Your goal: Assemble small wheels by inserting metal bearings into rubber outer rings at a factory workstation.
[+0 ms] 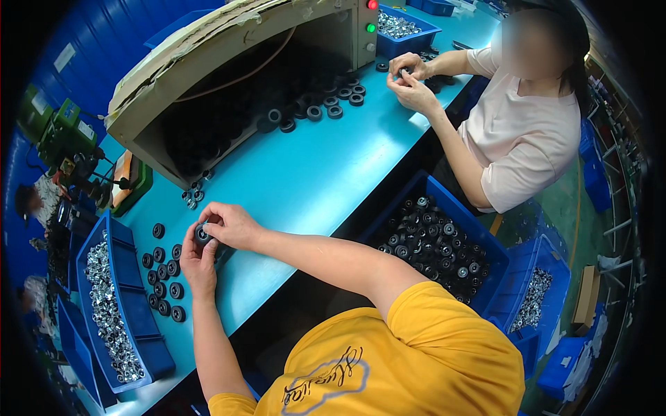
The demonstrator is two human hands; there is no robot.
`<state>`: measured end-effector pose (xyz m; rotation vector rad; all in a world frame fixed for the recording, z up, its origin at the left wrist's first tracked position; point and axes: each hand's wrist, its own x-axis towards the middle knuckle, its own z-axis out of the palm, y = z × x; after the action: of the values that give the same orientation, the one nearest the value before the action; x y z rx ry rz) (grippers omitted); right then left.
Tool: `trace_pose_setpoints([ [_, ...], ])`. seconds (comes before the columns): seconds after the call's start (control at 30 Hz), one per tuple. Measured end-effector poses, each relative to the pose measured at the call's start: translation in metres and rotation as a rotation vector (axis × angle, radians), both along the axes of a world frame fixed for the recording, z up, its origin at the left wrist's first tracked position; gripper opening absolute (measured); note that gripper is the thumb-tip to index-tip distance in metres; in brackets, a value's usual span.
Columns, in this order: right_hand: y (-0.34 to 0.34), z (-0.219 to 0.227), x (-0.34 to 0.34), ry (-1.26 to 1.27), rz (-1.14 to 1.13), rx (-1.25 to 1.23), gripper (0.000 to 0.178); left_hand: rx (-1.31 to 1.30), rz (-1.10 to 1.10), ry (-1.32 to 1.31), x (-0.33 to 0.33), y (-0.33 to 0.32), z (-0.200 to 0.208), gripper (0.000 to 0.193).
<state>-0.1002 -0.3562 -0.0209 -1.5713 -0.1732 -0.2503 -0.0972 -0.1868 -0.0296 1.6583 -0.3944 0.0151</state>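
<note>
Between my two hands is a small black wheel with a metal centre, raised just over the blue tabletop. My left hand grips it from below and the left, fingers closed round its rim. My right hand is closed on the same wheel, with the thumb and fingers at its centre and top edge. Several more black wheels lie flat in loose rows beside my left hand. A few small shiny metal parts rest on the table just beyond my hands.
A blue bin of metal parts stands at the left. Black rings spill from a large beige housing. Across the table, a co-worker handles a black ring. A blue bin of wheels sits below the table's near edge.
</note>
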Motion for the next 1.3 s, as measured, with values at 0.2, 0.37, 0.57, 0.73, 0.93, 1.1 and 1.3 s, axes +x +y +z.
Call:
trace_pose_setpoints([
  [0.2,-0.001,0.002,-0.001,-0.007,0.019,-0.009,0.016,-0.04,-0.019,-0.091,-0.002,-0.007,0.001,0.05],
  [0.37,0.0,0.002,-0.002,-0.025,0.014,-0.029,0.017,0.052,0.016,-0.143,0.0,-0.002,-0.002,0.048],
  [0.57,0.001,0.001,-0.001,-0.05,-0.004,-0.054,0.023,0.153,0.086,-0.212,0.0,-0.001,-0.005,0.045],
  [0.73,0.001,-0.004,0.002,-0.127,-0.123,-0.089,0.025,0.265,0.136,-0.288,-0.006,-0.006,0.007,0.041],
  [0.93,0.001,-0.002,0.003,-0.118,-0.148,-0.082,0.028,0.352,0.17,-0.331,-0.01,-0.006,0.016,0.037],
  [1.1,0.0,-0.003,0.004,-0.144,-0.187,-0.083,0.025,0.361,0.169,-0.347,-0.011,-0.006,0.018,0.036],
  [1.3,0.0,-0.003,0.005,-0.139,-0.185,-0.084,0.024,0.404,0.139,-0.324,-0.014,-0.007,0.021,0.035],
])
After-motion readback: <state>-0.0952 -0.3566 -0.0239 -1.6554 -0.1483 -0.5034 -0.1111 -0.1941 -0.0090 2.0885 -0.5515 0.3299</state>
